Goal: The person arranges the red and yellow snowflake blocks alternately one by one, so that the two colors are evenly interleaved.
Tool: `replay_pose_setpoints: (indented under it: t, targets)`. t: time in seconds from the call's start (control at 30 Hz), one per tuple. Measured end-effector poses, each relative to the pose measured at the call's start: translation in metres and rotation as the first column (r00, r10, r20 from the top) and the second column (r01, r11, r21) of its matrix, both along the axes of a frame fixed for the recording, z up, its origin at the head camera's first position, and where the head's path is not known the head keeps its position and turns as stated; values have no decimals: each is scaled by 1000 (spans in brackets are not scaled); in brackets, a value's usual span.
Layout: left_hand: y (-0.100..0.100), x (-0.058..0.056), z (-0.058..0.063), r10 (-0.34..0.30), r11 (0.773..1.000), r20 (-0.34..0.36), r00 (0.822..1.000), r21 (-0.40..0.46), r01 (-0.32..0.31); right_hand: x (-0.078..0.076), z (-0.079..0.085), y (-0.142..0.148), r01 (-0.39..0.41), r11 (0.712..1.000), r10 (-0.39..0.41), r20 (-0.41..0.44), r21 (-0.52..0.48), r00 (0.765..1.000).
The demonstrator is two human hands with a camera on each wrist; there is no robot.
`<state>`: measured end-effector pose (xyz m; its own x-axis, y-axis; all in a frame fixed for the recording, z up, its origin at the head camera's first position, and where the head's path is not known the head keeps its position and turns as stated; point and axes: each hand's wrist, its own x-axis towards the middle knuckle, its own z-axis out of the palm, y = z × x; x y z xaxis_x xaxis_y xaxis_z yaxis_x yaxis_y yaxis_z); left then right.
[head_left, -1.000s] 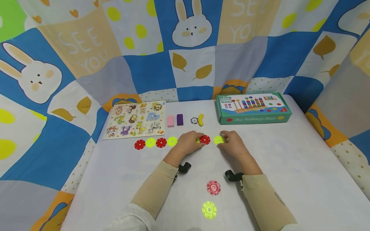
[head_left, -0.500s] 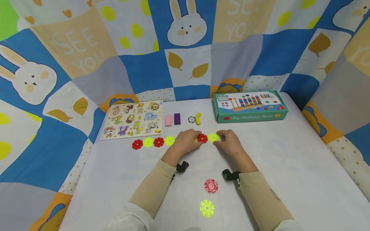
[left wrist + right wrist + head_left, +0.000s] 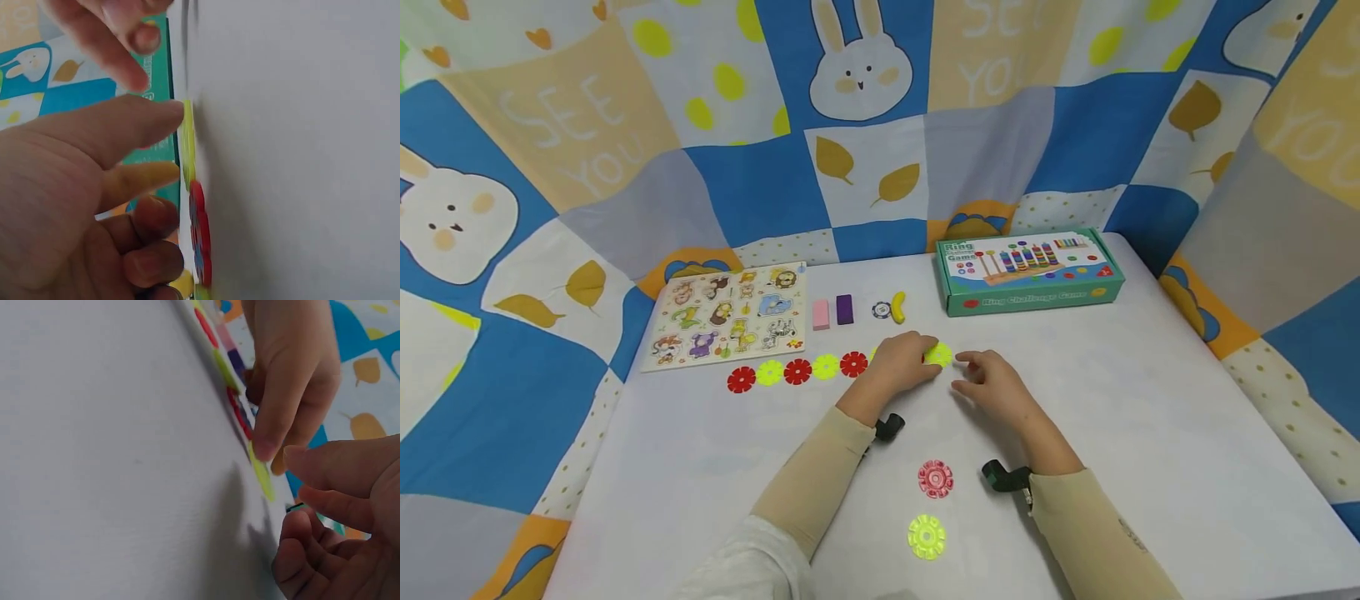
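Note:
A row of notched plastic building discs, red alternating with yellow, runs across the table from a red disc (image 3: 741, 379) at its left end. My left hand (image 3: 897, 362) covers part of the row. Its thumb and index finger pinch the edges of the yellow disc (image 3: 940, 355) at the right end, which lies flat. In the left wrist view a red disc (image 3: 200, 234) adjoins that yellow disc (image 3: 189, 147). Just right of the row, my right hand (image 3: 996, 387) holds nothing, thumb and index finger parted. Nearer me lie a loose pinkish-red disc (image 3: 936, 479) and a loose yellow disc (image 3: 927, 537).
Behind the row are a wooden animal puzzle board (image 3: 726, 317), a pink block (image 3: 821, 314), a purple block (image 3: 845, 309), a small round patterned piece (image 3: 881, 310) and a toy banana (image 3: 898, 307). A green Ring Challenge Game box (image 3: 1030, 272) stands back right.
My right hand brought the end yellow disc left against the red one, then let go and drew slightly away. My left hand shifted right from the red disc to the yellow one.

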<state>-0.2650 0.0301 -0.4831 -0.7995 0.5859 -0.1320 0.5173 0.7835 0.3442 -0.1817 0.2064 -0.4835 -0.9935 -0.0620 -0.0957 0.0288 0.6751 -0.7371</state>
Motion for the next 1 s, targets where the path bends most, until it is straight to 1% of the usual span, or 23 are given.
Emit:
replay_pose_setpoints:
  t: [0.17, 0.2, 0.27, 0.33, 0.4, 0.47, 0.57, 0.63, 0.77, 0.93, 1.0]
  targets:
    - [-1, 1, -3, 6, 1000, 22, 1000, 30, -7, 39, 3, -7, -49, 998, 49, 0, -41, 999]
    - [-1, 1, -4, 9, 999, 22, 1000, 36, -9, 48, 4, -10, -68, 996, 68, 6, -50, 998]
    - [-2, 0, -7, 18, 999, 24, 1000, 48, -19, 65, 2, -16, -131, 990, 131, 4, -52, 991]
    - [-2, -1, -9, 24, 998, 24, 999, 61, -25, 80, -1, -23, -203, 979, 203, -7, -23, 979]
    - [-3, -2, -12, 21, 997, 16, 1000, 68, -22, 92, -4, -31, -267, 963, 268, -33, 44, 963]
    - [-3, -3, -14, 21, 997, 14, 1000, 75, -21, 100, -6, -38, -299, 945, 309, -61, 130, 949]
    - [-4, -4, -16, 22, 997, 11, 1000, 73, -23, 104, -8, -46, -290, 930, 316, -89, 226, 944]
    - [-4, -4, -16, 26, 997, 18, 1000, 75, -27, 104, -8, -49, -282, 926, 311, -84, 249, 947]
    - [-4, -3, -14, 31, 997, 28, 999, 75, -33, 104, -7, -51, -277, 930, 299, -60, 242, 952]
    - [-4, -2, -13, 35, 996, 32, 999, 85, -37, 104, -3, -55, -219, 942, 224, 10, 254, 975]
    - [-4, -2, -14, 32, 995, 28, 999, 89, -34, 102, -2, -55, -211, 941, 207, 46, 263, 977]
